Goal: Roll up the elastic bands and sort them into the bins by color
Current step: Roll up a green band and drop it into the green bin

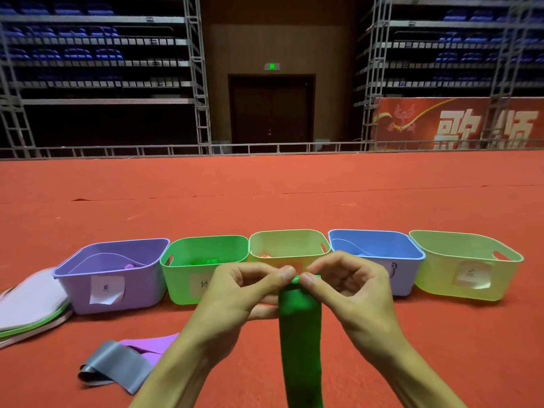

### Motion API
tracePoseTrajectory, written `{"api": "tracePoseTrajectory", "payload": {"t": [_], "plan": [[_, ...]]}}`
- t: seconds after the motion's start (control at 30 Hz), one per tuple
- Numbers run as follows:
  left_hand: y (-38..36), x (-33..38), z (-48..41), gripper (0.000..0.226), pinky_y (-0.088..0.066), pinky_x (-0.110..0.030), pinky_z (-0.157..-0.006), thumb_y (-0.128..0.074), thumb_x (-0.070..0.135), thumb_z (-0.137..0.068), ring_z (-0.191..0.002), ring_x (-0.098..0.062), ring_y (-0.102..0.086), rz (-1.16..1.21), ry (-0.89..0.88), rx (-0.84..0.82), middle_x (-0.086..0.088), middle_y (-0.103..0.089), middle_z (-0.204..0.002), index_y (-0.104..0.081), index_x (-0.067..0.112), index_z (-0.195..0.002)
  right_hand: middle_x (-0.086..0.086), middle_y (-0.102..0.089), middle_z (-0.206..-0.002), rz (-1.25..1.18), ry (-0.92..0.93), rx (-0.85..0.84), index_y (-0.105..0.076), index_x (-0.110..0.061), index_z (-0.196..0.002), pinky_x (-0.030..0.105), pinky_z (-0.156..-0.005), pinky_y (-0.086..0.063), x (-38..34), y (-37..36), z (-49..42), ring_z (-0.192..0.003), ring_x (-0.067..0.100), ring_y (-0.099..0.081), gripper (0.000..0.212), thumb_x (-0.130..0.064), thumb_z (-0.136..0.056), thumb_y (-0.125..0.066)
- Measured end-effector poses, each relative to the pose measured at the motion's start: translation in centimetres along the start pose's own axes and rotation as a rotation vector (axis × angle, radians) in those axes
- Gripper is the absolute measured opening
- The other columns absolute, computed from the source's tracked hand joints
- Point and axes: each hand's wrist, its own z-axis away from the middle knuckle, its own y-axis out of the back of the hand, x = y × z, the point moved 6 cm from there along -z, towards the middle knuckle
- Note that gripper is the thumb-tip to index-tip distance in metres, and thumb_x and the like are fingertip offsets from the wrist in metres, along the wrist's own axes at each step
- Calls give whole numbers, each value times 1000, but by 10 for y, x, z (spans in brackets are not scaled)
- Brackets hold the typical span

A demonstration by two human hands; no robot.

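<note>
Left hand: left hand raised in front of the bin row, fingers curled, thumb and forefinger pinching the top edge of the green band.
Right hand: right hand mirrors it, thumb and forefinger pinching the same edge; the two thumbs sit just beside each other.
Green band: top end folded into a small roll at the pinch. The rest hangs flat and straight down between the wrists and out of the bottom of the view.
Bin row: five open bins side by side on the red carpet, neighbouring rims touching or just beside. From the left: purple bin, green bin, pale yellow-green bin, blue bin, yellow bin.
Bin contents: a purple roll in the purple bin, green rolls in the green bin.
Loose bands: grey band lies unrolled near the left forearm, with the purple band partly beneath it.
Left margin: a stack of flat lids rests against the purple bin's outer side.
Open room: carpet runs wide behind the bins to a metal rail; a strip of carpet separates the bins from the loose bands.
</note>
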Motion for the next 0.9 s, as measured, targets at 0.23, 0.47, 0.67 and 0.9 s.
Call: {"api": "tracePoseTrajectory", "payload": {"t": [0.23,0.47,0.67,0.9], "plan": [[9,1,-2,26,-61,-31,-77,-85,15,-65,-87,-25,-73,-28,-83,75,-23,-77,-95,-81,4,-88,6,-72,-78,-6,-9,-22,-71,1,-87,21,-66,-54,5,-1,0,-72,12,-68,18,2,-74,-83],[8,5,-2,27,-56,-22,-68,-82,6,-63,-81,-22,-72,-15,-167,109,-24,-76,-89,-79,-3,-89,6,-71,-76,-47,-115,-93,-73,-7,-82,28,-63,-55,9,-5,-2,-73,16,-67,20,-23,-80,-86],[4,0,1,40,-59,-29,-79,-87,5,-69,-96,-26,-75,30,-113,40,-19,-77,-103,-76,5,-108,15,-74,-78,-42,-33,-26,-75,-1,-83,30,-65,-57,6,0,0,-72,20,-70,14,-13,-81,-81],[-2,2,3,25,-60,-32,-78,-88,16,-74,-91,-24,-74,20,-83,21,-21,-77,-100,-80,2,-93,17,-77,-84,-59,14,-29,-77,0,-89,27,-71,-58,2,1,1,-78,20,-73,14,-2,-76,-80]]}}
